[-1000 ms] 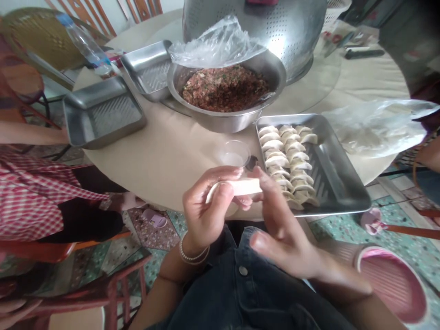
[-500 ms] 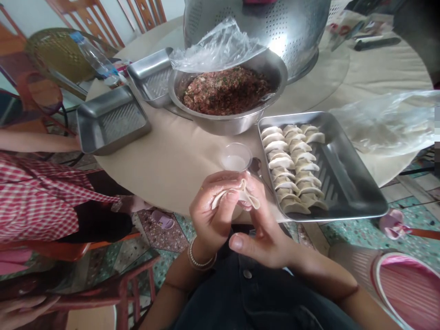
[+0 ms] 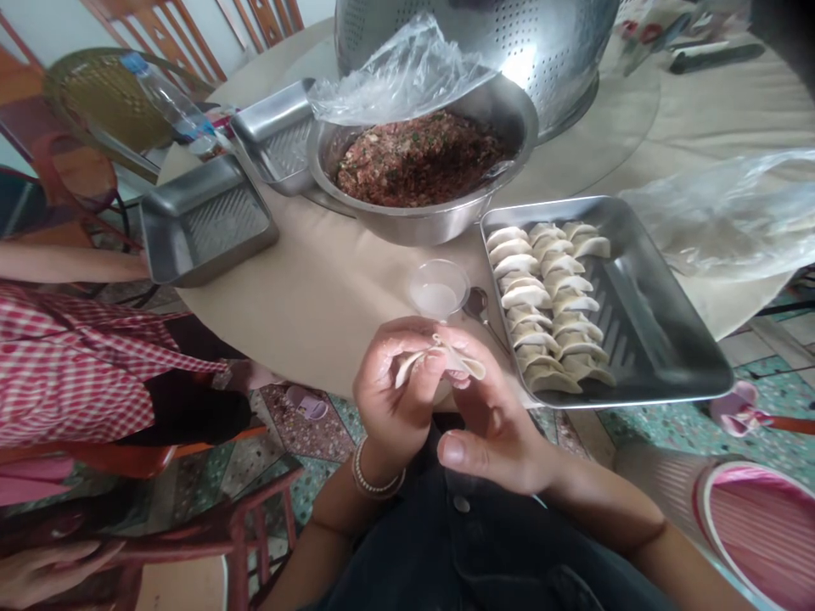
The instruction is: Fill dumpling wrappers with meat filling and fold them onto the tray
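Note:
Pinched between the thumb and fingers of my left hand (image 3: 390,386) is a partly folded dumpling (image 3: 469,363), its edge joined near the middle and its right end open in a loop. My right hand (image 3: 500,433) curls its fingers behind and against that right side, with its thumb held away from the dough. The fingers hide the dumpling's underside. Just beyond my hands is a small clear cup (image 3: 438,288) of whitish liquid, and a metal spoon (image 3: 476,303) lies beside it. On my right, a metal tray (image 3: 668,339) holds rows of finished dumplings (image 3: 527,295).
A steel bowl (image 3: 413,225) of minced filling (image 3: 424,157), partly under plastic film (image 3: 407,81), stands before a large colander (image 3: 560,51). Two metal pans (image 3: 207,221) sit at left, near another person's arm (image 3: 70,261). A plastic bag (image 3: 732,221) lies right; a bin (image 3: 700,501) stands below.
The raised fold at the dumpling's middle has been pressed lower and narrower. My right thumb has shifted slightly right. The whole view has moved a little.

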